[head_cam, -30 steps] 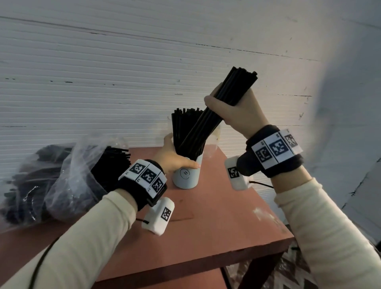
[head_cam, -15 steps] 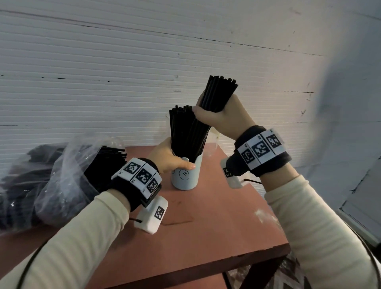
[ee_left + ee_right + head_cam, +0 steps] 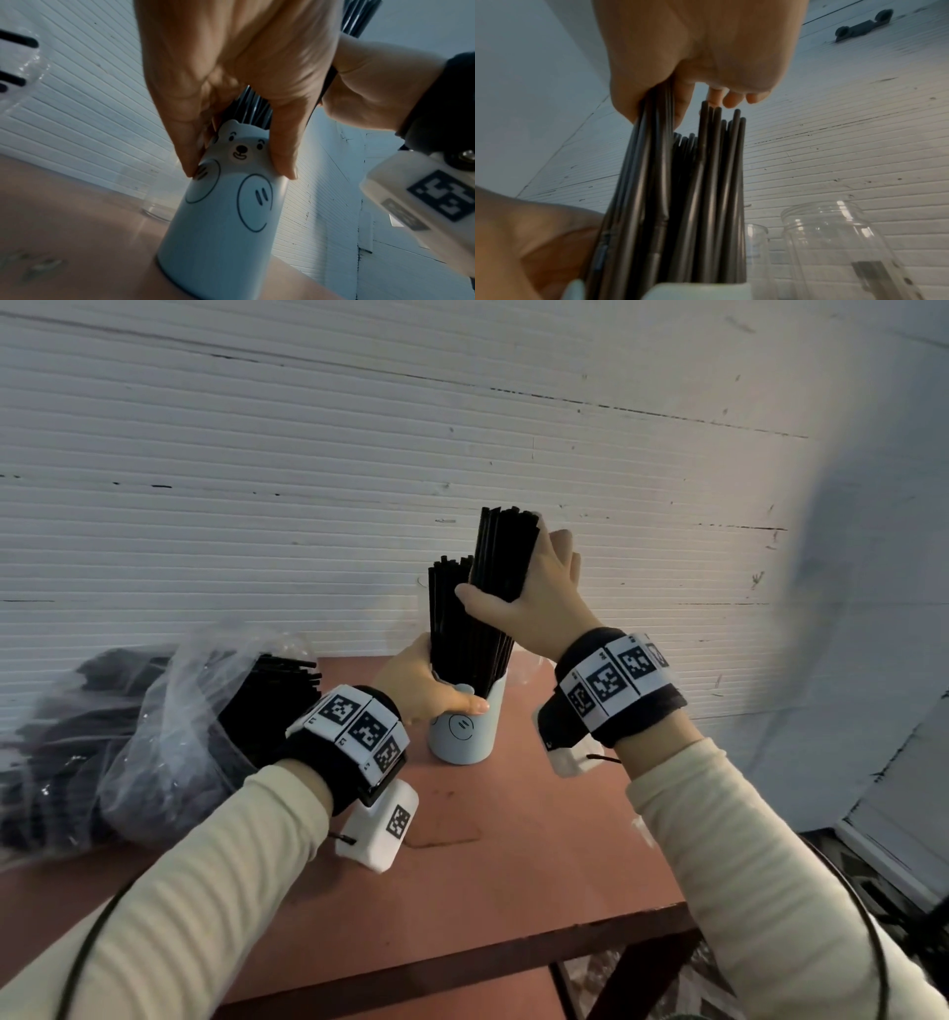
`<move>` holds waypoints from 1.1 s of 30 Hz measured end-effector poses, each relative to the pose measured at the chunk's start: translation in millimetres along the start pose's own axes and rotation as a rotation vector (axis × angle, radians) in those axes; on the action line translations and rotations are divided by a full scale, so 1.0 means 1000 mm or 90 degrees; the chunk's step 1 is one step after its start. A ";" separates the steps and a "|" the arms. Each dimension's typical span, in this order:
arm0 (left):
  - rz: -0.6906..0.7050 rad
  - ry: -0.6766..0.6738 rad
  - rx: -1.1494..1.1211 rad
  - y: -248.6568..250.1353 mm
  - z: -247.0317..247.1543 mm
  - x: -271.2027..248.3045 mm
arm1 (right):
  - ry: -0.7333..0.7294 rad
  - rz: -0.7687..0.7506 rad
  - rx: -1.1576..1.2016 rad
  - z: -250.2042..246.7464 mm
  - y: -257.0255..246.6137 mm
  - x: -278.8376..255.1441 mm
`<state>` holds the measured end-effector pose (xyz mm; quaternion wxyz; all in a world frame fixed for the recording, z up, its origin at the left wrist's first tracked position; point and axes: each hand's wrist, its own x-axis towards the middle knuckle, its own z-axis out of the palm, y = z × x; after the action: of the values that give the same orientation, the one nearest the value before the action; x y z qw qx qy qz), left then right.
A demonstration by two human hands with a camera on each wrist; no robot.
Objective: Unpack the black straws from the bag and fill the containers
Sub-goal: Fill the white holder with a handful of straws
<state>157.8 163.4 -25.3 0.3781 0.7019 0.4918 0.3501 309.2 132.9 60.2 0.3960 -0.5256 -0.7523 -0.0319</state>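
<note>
My left hand (image 3: pixel 421 683) wraps around the top of the pale blue bear cup (image 3: pixel 464 729), thumb on one side and fingers on the other, holding it upright on the red counter (image 3: pixel 513 855). The cup is already packed with black straws (image 3: pixel 454 629) that stand well above its rim. My right hand (image 3: pixel 534 603) holds a further bundle of straws (image 3: pixel 506 552) against the standing ones, thumb hooked across the front, fingers fairly straight behind; the bundle's lower ends reach into the cup. To my left, the clear plastic bag (image 3: pixel 154 737) lies on its side on the counter, more straws poking from its mouth. Beyond the cup, two clear jars (image 3: pixel 834 243) stand by the white wall (image 3: pixel 257 480).
</note>
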 end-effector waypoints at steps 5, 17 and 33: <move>-0.002 0.002 0.012 0.000 0.000 0.000 | 0.000 0.056 0.076 -0.002 0.000 -0.001; -0.002 0.016 0.050 -0.001 0.000 0.005 | 0.167 -0.172 0.019 -0.003 -0.012 0.004; 0.003 0.016 0.017 -0.001 0.000 0.000 | 0.075 -0.195 0.035 0.003 0.007 -0.023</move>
<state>157.9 163.6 -25.9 0.3613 0.7037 0.4995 0.3532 316.5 119.6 41.3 0.4442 -0.3912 -0.7995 -0.1024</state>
